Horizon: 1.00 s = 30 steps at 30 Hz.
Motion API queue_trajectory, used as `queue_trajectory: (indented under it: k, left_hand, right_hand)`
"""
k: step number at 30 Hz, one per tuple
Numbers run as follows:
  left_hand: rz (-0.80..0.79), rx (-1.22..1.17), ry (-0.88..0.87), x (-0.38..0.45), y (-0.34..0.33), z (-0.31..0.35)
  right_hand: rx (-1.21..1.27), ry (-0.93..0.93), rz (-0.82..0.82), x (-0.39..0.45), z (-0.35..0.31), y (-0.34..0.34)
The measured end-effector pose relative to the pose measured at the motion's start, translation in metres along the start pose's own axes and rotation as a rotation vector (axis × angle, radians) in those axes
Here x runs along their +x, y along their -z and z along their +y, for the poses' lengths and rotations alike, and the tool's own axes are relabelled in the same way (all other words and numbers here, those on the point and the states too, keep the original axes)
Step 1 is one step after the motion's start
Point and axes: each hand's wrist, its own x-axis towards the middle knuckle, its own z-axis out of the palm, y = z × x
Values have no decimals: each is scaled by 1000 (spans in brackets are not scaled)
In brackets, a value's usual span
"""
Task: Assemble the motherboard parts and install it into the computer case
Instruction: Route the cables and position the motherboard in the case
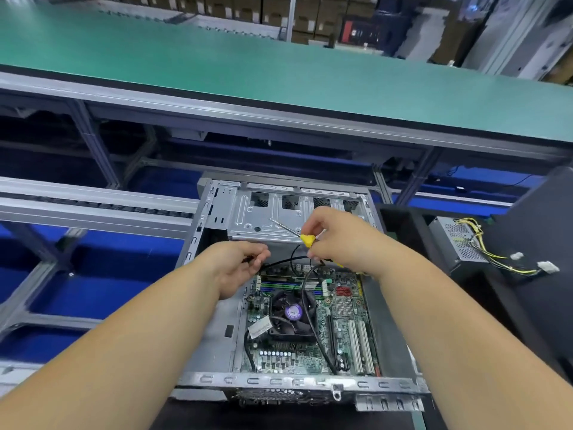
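Observation:
An open grey computer case [214,333] lies flat in front of me. A green motherboard [344,308] sits inside it, with a black CPU fan [291,311] at its middle. My right hand [338,237] grips a yellow-handled screwdriver [307,240] above the board's far edge, its metal shaft pointing up and left. My left hand [242,262] pinches a black cable [285,260] that runs across to my right hand. More black cable loops down over the fan.
The case's metal drive cage [273,209] stands at its far end. A power supply [462,240] with yellow and black wires and white connectors lies on the black surface at the right. A green conveyor belt [279,66] runs across behind, with metal rails at left.

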Motion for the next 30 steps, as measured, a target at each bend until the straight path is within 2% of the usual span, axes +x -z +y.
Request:
queue_trajectory:
  k: [4, 9, 14, 19, 24, 30]
  left_hand:
    - [8, -2, 2, 5, 3, -3]
    - [39, -40, -12, 10, 3, -1]
    - [32, -126, 52, 12, 5, 0]
    - [34, -115, 46, 14, 5, -1]
    - [12, -117, 40, 13, 5, -2]
    - [-14, -61, 19, 12, 3, -2]
  right_hand:
    - [202, 123, 101, 4, 7, -8]
    - [349, 139, 129, 4, 14, -29]
    - [428, 145, 128, 1, 26, -37]
    - [603, 244, 257, 1, 30, -33]
    - [633, 251, 371, 3, 33, -34]
    - [606, 249, 409, 3, 33, -38]
